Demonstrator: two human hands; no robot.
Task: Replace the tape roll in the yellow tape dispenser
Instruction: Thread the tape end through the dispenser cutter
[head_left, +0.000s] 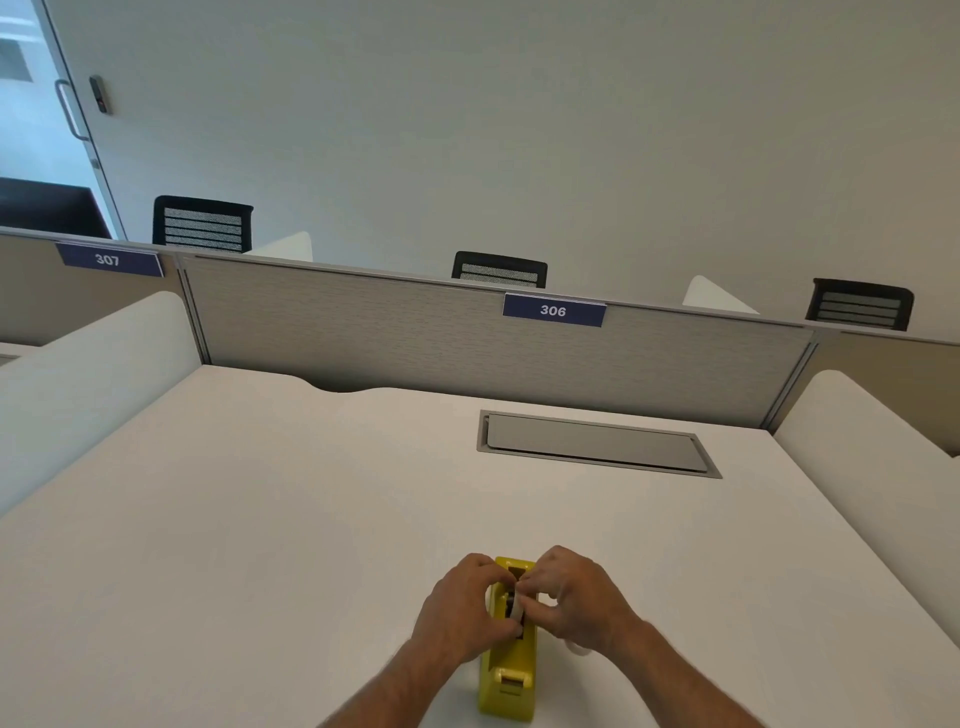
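A yellow tape dispenser (511, 675) stands on the white desk (260, 519) near its front edge, cutter end towards me. My left hand (460, 613) grips the dispenser's left side at the roll cavity. My right hand (576, 603) comes in from the right, its fingertips pinched on a pale tape roll (517, 608) sitting in the cavity on a dark hub. Most of the roll is hidden by my fingers. A small white shape (579, 649) peeks out under my right wrist; I cannot tell what it is.
A grey flip-lid cable hatch (597, 444) is set into the desk at the back right. A grey partition (467, 332) with a "306" label closes the far side. White side dividers (872, 441) flank the desk. Black chairs stand beyond the partition.
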